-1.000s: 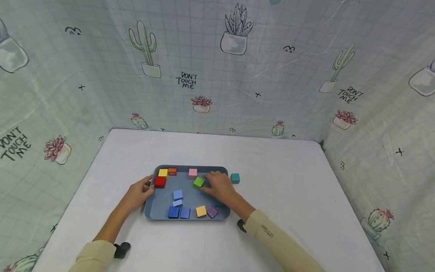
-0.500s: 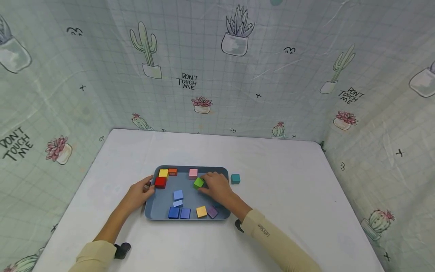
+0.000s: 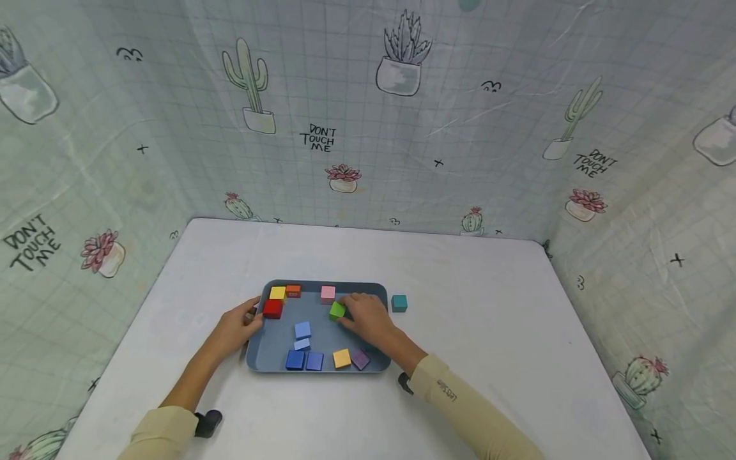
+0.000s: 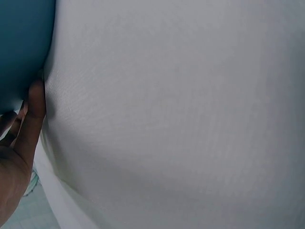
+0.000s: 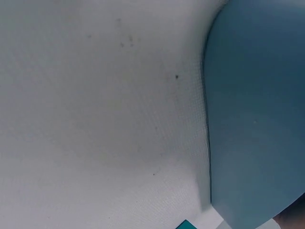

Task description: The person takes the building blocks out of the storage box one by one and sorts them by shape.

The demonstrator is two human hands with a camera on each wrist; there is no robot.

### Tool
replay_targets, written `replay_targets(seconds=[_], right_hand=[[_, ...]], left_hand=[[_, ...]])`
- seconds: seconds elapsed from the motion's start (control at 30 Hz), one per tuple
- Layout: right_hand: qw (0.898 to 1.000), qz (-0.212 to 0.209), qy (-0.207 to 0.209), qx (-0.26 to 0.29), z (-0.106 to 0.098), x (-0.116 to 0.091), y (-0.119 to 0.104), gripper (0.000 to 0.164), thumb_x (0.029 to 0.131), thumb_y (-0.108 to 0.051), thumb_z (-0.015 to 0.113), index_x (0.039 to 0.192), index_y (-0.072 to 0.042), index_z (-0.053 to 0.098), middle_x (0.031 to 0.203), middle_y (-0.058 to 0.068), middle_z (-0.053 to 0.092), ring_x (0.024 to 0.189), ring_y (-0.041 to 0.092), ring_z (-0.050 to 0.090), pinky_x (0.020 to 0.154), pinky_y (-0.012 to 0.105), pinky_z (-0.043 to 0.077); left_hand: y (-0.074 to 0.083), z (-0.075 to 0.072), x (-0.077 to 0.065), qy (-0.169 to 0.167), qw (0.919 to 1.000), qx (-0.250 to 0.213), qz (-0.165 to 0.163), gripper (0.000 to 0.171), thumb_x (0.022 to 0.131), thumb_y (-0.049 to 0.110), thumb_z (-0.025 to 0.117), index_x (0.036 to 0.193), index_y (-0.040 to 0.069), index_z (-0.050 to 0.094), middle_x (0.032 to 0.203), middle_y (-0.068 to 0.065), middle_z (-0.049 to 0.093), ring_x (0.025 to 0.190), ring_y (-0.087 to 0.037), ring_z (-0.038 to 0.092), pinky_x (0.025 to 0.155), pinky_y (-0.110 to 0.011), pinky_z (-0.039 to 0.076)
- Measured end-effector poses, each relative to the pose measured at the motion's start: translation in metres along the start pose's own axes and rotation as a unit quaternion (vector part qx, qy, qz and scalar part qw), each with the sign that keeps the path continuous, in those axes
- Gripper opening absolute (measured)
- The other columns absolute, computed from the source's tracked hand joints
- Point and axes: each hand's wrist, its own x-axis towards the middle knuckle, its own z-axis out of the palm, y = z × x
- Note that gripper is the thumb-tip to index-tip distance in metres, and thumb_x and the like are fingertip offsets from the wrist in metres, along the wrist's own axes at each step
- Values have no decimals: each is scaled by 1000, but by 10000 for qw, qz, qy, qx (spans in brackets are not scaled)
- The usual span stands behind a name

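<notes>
A shallow blue-grey tray (image 3: 276,348) lies on the white table. At its left edge my left hand (image 3: 232,329) holds the rim; the left wrist view has its fingers (image 4: 34,112) against the outer side of the tray wall (image 4: 24,52). Over the tray's right half, my right hand (image 3: 370,318) pinches a green block (image 3: 337,311) between thumb and fingers. Just behind the green block sits a pink block (image 3: 328,294). In the right wrist view the tray wall (image 5: 252,109) hides most of the hand.
Inside the tray, yellow (image 3: 278,292), orange (image 3: 293,291) and red (image 3: 273,309) blocks crowd the back left. Several blue blocks (image 3: 302,330), an amber block (image 3: 342,358) and a purple block (image 3: 360,359) lie nearer the front. Outside, right of the tray, stands a teal block (image 3: 399,303).
My right hand has shifted slightly left and closed its thumb and fingers on the green block. The left hand keeps its place on the tray's edge.
</notes>
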Motion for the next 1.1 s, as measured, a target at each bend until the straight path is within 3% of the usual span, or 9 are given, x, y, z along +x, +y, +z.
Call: replay_targets(seconds=[0.7, 1.1], right_hand=[[9998, -137, 161, 60, -7, -7, 10, 43, 87, -38, 66, 124, -17, 61, 104, -2, 64, 91, 13, 57, 75, 28, 45], [9992, -56, 301, 271, -20, -11, 20, 41, 88, -34, 66, 123, -15, 60, 110, -1, 64, 95, 13, 59, 84, 32, 46]], left_hand=[[2, -2, -2, 6, 10000, -66, 31, 55, 91, 13, 54, 138, -10, 37, 109, -23, 55, 83, -24, 55, 68, -33, 52], [0, -3, -2, 43, 9998, 18, 215, 53, 91, 12, 55, 136, -11, 39, 106, -21, 57, 80, -22, 55, 66, -32, 50]])
